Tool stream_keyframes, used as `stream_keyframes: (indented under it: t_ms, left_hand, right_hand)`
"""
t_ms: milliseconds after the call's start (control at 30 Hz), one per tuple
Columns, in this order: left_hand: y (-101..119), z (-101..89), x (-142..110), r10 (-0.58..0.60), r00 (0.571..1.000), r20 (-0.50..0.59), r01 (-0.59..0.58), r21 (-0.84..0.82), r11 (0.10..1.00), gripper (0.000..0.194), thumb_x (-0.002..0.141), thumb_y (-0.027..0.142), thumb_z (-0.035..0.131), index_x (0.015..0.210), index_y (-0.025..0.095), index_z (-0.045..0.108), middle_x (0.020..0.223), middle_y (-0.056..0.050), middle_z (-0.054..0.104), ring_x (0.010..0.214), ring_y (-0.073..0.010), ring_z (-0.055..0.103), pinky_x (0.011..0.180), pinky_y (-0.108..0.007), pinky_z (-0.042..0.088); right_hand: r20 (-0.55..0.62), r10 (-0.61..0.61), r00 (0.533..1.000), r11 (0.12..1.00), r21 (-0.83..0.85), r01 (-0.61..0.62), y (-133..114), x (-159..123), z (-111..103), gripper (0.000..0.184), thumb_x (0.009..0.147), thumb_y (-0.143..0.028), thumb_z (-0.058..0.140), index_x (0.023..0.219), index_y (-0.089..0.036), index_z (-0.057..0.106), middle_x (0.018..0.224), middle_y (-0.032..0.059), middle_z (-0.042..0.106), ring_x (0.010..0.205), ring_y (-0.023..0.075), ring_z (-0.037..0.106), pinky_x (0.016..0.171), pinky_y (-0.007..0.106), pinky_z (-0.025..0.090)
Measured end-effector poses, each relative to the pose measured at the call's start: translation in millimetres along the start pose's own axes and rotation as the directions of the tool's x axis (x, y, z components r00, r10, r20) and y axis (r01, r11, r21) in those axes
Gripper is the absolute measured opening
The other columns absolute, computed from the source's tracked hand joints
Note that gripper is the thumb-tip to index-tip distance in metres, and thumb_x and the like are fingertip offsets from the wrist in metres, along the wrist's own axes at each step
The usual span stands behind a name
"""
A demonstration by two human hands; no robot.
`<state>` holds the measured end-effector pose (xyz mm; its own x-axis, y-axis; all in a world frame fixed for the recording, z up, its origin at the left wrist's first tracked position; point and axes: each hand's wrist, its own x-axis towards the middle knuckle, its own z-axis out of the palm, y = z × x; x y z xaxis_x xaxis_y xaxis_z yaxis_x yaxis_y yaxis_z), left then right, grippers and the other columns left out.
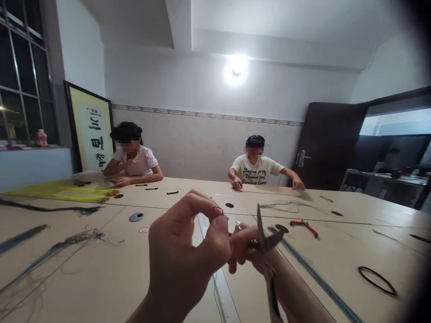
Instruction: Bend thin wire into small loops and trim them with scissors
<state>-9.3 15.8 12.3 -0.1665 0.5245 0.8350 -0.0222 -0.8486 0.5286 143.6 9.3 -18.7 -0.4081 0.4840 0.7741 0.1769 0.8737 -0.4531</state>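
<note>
Head view: scissors (270, 274) run near-upright, one blade (260, 228) pointing up.

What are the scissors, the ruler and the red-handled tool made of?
The scissors look like metal: grey and shiny, with bright glints. The ruler is pale and smooth; it could be plastic or metal. The red-handled tool probably has plastic or rubber grips, from their even red colour; its middle looks like dark metal.
</note>
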Motion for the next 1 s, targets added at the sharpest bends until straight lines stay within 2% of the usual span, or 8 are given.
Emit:
stream_keyframes:
  t_ms: [67,200,300,433,533,633,867,1000]
  left_hand:
    - [-2.2,2.6,-0.4,-0.012,1.0,-0.007,0.012,0.002,1.0,0.024,0.067,0.0,0.053,0.061,0.022,0.057,0.059,0.009,0.058,0.055,-0.0041,0.055,0.053,-0.009,0.049]
    - [-4.5,9.5,-2.2,-0.014,1.0,-0.002,0.014,-0.004,1.0,0.024,0.067,0.0,0.054,0.06,0.022,0.058,0.059,0.009,0.058,0.059,-0.0047,0.058,0.057,-0.01,0.051]
    - [-3.9,13.9,-4.1,-0.036,0.999,-0.012,0.036,-0.016,0.999,0.023,0.066,0.0,0.054,0.058,0.021,0.058,0.059,0.008,0.059,0.058,-0.004,0.058,0.056,-0.008,0.05]
    - [-3.3,17.0,-6.6,-0.073,0.994,-0.076,0.066,-0.091,0.994,0.022,0.066,0.001,0.055,0.058,0.021,0.06,0.059,0.008,0.058,0.057,-0.0043,0.055,0.054,-0.01,0.049]
    - [-5.4,16.7,-7.2,-0.06,0.997,-0.054,0.054,-0.1,0.994,0.024,0.067,0.0,0.056,0.06,0.022,0.062,0.061,0.008,0.058,0.059,-0.0055,0.056,0.056,-0.012,0.05]
    - [-8.7,15.2,-6.7,-0.015,1.0,-0.015,0.014,-0.092,0.996,0.027,0.068,-0.003,0.055,0.063,0.023,0.062,0.063,0.008,0.06,0.06,-0.0062,0.058,0.056,-0.014,0.051]
    - [-10.9,13.1,-5.6,0.005,1.0,0.002,-0.005,-0.049,0.999,0.027,0.068,-0.004,0.055,0.065,0.022,0.062,0.063,0.006,0.062,0.058,-0.0088,0.06,0.054,-0.018,0.053]
    - [-10.2,13.7,-5.2,0.003,1.0,-0.001,-0.003,-0.03,1.0,0.027,0.068,-0.002,0.055,0.064,0.023,0.062,0.063,0.006,0.062,0.059,-0.0088,0.06,0.055,-0.017,0.053]
  right_hand:
    - [-0.007,0.0,1.0,0.991,-0.134,-0.001,1.3,-4.4,-3.2,0.052,0.081,-0.072,0.048,0.101,-0.025,0.053,0.084,0.0025,0.059,0.066,0.0151,0.057,0.058,0.022,0.049]
    - [-0.093,0.066,0.993,0.936,-0.339,-0.094,-4.8,-7.3,-2.2,0.044,0.085,-0.068,0.044,0.09,-0.025,0.051,0.076,0.0015,0.061,0.061,0.0146,0.058,0.053,0.021,0.05]
    - [-0.16,0.046,0.986,0.931,-0.352,-0.1,-7.9,-4.4,-0.7,0.044,0.086,-0.068,0.042,0.082,-0.025,0.05,0.071,0.0021,0.06,0.057,0.0165,0.056,0.049,0.026,0.048]
    - [-0.103,0.019,0.995,0.937,-0.346,-0.053,-6.9,-1.7,-4.7,0.046,0.083,-0.07,0.045,0.077,-0.025,0.053,0.064,0.0022,0.058,0.051,0.0174,0.054,0.044,0.028,0.046]
    - [-0.128,0.026,0.991,0.938,-0.34,-0.068,-5.5,-1.5,-7.6,0.042,0.082,-0.067,0.05,0.08,-0.025,0.057,0.066,0.0034,0.061,0.055,0.0191,0.056,0.047,0.03,0.048]
    - [-0.084,-0.024,0.996,0.94,-0.342,-0.006,-4.3,-0.2,-8.1,0.038,0.081,-0.064,0.055,0.081,-0.026,0.056,0.068,0.0029,0.062,0.056,0.0188,0.058,0.046,0.028,0.047]
    - [-0.092,-0.142,0.986,0.885,-0.458,0.085,-3.5,-0.1,-8.6,0.036,0.09,-0.06,0.044,0.082,-0.025,0.047,0.067,0.0009,0.06,0.055,0.0157,0.058,0.044,0.026,0.044]
    - [-0.078,-0.116,0.99,0.875,-0.48,0.065,-3.3,-2.2,-7.0,0.034,0.088,-0.059,0.05,0.084,-0.025,0.046,0.072,-0.0006,0.062,0.055,0.0133,0.058,0.046,0.026,0.046]
